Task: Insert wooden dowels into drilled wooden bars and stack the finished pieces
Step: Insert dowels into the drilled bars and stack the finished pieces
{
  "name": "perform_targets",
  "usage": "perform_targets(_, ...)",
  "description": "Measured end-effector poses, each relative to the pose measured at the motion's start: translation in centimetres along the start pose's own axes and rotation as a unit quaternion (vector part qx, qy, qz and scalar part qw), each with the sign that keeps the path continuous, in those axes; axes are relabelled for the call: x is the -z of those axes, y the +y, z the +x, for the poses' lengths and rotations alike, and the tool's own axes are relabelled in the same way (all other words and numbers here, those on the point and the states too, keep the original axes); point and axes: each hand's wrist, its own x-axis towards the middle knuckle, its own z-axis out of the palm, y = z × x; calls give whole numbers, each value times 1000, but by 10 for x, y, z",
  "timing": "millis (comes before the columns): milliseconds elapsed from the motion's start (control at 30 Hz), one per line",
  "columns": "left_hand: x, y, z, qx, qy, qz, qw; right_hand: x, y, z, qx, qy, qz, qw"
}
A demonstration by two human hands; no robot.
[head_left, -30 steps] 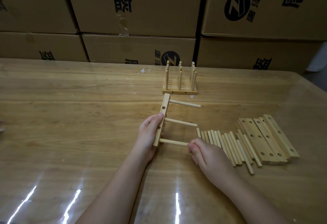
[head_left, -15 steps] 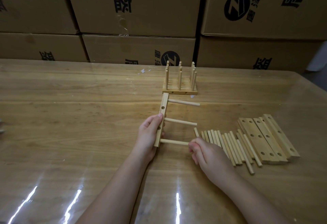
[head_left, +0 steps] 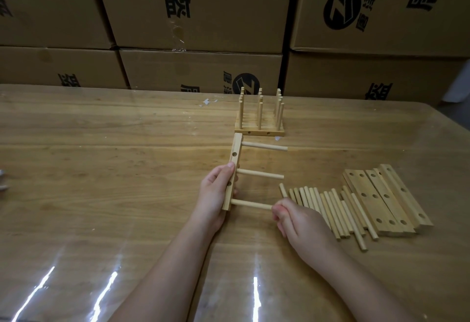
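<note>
A person sits at a glossy wooden table [head_left: 101, 169], and both hands are busy with one piece near the middle of it. The left hand [head_left: 216, 194] grips a drilled wooden bar [head_left: 235, 166] that stands on its long edge, running from near to far, with the thumb laid along its upper face and the fingers wrapped round the far side. Three dowels stick out of the bar to the right, roughly level with the tabletop: the far dowel [head_left: 264, 146], the middle dowel [head_left: 259, 174] and the near dowel [head_left: 250, 204]. The right hand [head_left: 297, 222] is curled at the free end of the near dowel; the tip is hidden under the fingers, so it looks like a pinch on that end, though I cannot be sure how tight. The two hands sit apart, joined only by that dowel. Just right of the right hand lies a row of loose dowels [head_left: 330, 209], side by side and slightly fanned, and touching them on the far right are several undowelled bars [head_left: 381, 199] lying flat with their holes facing up. Beyond the far end of the held bar, the finished pieces [head_left: 259, 120] rest together with their dowels pointing up. Printed cardboard boxes [head_left: 203, 11] are stacked behind the table.
</note>
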Motion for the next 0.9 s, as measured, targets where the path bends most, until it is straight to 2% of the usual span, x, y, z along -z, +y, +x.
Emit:
perform_targets(533, 2, 2, 2, 16, -14, -13, 1000, -1, -2, -3, 11, -26, -2, 1000)
perform_targets(667, 4, 2, 3, 19, -22, -10, 1000, 0, -3, -3, 0, -21, 60, 998)
perform_targets(900, 2, 5, -1, 42, -47, -6, 998, 9, -2, -2, -59, 117, 233, 964)
